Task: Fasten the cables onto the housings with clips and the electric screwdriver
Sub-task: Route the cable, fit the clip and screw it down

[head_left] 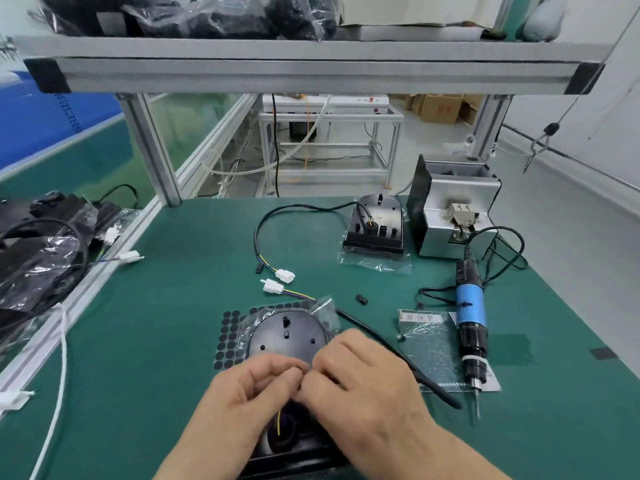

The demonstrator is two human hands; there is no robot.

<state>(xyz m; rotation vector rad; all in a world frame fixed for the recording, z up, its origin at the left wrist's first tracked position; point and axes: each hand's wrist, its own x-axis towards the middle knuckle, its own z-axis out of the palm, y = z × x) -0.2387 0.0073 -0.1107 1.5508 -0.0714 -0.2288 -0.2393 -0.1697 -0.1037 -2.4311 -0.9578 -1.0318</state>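
The left hand (256, 386) and right hand (363, 379) pinch a small dark piece (297, 371) over the black oval plastic housing (284, 337) on the green table (173, 306); the blue-and-black electric screwdriver (469, 317) lies to its right.

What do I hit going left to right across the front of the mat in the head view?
White cord → sheet of black dots → near housing → loose black clip → electric screwdriver.
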